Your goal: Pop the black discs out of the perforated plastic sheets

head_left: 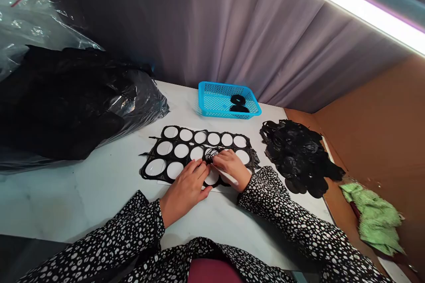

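Observation:
A black sheet (172,145) with rows of round holes lies flat on the white table, and white shows through the holes. My left hand (189,188) rests on its near side, fingers stretched out and pressing down, thumb apart. Just right of it, my right hand (231,166) is closed around a slim white pen-like tool (226,175), its tip hidden beside my left fingertips. Thin black loops of scrap (211,154) sit in a hole by the fingers of both hands.
Beyond the sheet stands a blue plastic basket (215,113) holding black rings (237,100). A heap of black round pieces (297,154) lies at right, near a green cloth (375,216). On the left is a big plastic bag (133,106) of black material. A white table (109,194) spans beneath.

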### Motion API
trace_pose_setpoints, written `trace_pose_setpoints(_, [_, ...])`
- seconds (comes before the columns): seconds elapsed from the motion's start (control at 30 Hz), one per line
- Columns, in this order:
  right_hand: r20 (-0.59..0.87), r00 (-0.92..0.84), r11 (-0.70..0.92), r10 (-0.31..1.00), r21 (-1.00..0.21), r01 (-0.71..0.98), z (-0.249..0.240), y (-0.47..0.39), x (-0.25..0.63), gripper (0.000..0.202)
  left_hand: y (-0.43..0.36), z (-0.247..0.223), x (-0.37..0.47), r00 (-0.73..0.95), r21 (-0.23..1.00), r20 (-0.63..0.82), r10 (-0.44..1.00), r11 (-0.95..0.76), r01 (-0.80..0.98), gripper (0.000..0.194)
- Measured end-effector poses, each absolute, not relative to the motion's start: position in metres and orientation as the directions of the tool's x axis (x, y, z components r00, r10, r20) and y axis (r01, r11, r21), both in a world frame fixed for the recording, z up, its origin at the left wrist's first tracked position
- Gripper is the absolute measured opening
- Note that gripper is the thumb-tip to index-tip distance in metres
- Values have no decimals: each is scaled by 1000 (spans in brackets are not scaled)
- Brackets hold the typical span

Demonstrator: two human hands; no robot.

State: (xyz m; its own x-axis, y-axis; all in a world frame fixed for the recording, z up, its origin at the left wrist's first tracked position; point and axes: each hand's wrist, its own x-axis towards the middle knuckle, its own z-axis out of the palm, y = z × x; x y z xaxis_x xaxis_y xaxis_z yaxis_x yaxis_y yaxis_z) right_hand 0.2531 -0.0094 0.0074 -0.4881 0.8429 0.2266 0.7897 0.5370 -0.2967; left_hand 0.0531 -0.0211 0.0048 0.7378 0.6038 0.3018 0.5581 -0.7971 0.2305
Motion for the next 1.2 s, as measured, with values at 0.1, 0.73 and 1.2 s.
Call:
trace_pose_setpoints(0.1, [265,-479,532,837,-191,825,11,4,268,13,-21,4,51,730,267,302,613,-790,552,37])
trace_pose_setpoints(0.73, [16,86,-22,996,-905,425,34,63,304,29,30,24,82,666,526,320,674,-711,467,19])
trace_pose_setpoints(1.2, [-359,-140,-384,923,-889,-249,64,32,322,41,34,-5,87,829,312,311,465,-874,373,36])
